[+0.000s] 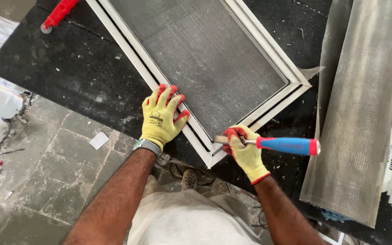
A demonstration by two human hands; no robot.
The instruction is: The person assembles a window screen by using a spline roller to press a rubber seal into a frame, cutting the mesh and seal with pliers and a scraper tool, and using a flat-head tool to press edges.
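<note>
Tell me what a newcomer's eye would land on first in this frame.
Two yellow gloves with red fingertips stand out at the centre. The left hand presses flat on the white frame of a mesh screen lying on a black table. The right hand grips a tool with a blue and red handle at the frame's near corner. A grey mesh roll lies at the right.

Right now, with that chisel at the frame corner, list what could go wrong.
1. The chisel blade sits at the white frame corner; a slip might tear the grey mesh.
2. The left hand presses flat on the frame close to the blade, so a skid could reach its fingers.
</note>
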